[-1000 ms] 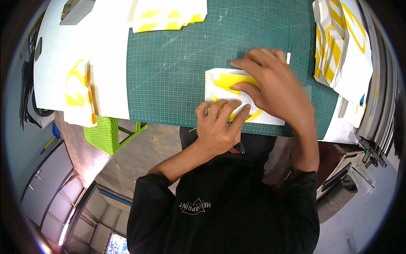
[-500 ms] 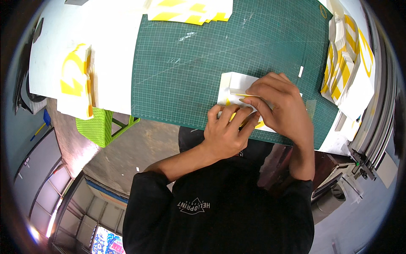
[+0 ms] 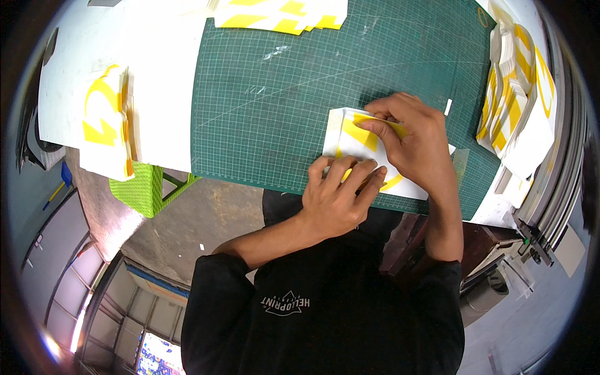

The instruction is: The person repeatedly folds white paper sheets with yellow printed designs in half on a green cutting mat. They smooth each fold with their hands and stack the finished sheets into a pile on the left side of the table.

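Note:
A white and yellow printed paper piece (image 3: 362,150) with folded edges lies near the front right of the green cutting mat (image 3: 269,119). Its far edge, creased like a flap, is pinched between the thumb and fingers of my right hand (image 3: 415,134). My left hand (image 3: 340,194) rests on the near left part of the paper, fingers spread and pressing down on it. The right hand hides the paper's far right corner.
Stacks of similar printed paper lie at the far edge (image 3: 281,15), on the right (image 3: 515,94) and on the white table at left (image 3: 106,125). A white scrap (image 3: 449,107) and a rubber band (image 3: 482,17) are on the mat. Below the table edge stands a green stool (image 3: 140,187).
My right hand has moved slightly away from me, to the paper's far edge. The white flap that covered part of the paper is back, showing more yellow print. The left hand stays nearly in place.

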Available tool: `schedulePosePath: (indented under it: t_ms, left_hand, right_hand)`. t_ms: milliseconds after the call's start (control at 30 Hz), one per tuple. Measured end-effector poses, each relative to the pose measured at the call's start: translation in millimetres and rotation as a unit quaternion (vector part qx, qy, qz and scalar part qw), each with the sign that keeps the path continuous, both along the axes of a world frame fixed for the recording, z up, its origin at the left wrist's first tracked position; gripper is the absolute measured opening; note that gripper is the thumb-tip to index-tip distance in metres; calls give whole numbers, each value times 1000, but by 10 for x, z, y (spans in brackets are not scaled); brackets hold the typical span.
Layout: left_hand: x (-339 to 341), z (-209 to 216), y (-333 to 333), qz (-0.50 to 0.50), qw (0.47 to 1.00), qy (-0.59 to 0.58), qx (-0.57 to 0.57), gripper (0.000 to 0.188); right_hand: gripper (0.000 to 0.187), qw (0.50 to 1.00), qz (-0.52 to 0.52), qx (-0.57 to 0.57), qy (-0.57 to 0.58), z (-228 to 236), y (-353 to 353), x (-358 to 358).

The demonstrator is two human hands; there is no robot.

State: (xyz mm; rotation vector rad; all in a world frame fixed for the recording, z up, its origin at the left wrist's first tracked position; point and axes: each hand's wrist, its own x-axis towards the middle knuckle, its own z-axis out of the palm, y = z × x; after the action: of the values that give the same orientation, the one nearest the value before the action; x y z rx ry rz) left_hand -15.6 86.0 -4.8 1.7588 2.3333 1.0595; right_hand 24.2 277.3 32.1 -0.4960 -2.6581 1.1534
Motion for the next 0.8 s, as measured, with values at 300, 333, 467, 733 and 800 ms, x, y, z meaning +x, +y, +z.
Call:
schedulePosePath:
  t_ms: [300, 333, 467, 733, 800]
  left_hand:
    - [-2, 12, -1, -6, 1000, -1, -9, 28]
    - [-1, 10, -1, -6, 1000, -1, -9, 28]
    - [8, 6, -4, -4, 1000, -5, -8, 27]
    - [14, 20, -8, -1, 1000, -12, -7, 24]
    - [20, 18, -9, 0, 1000, -17, -8, 24]
  right_hand:
    - [13, 1000, -23, 5, 19, -10, -34, -18]
    - [13, 1000, -24, 4, 11, -3, -36, -19]
    - [10, 1000, -27, -1, -6, 27, -57, -47]
    - [9, 998, -51, 9, -21, 3, -97, -51]
    - [9, 998, -51, 16, -15, -12, -99, -51]
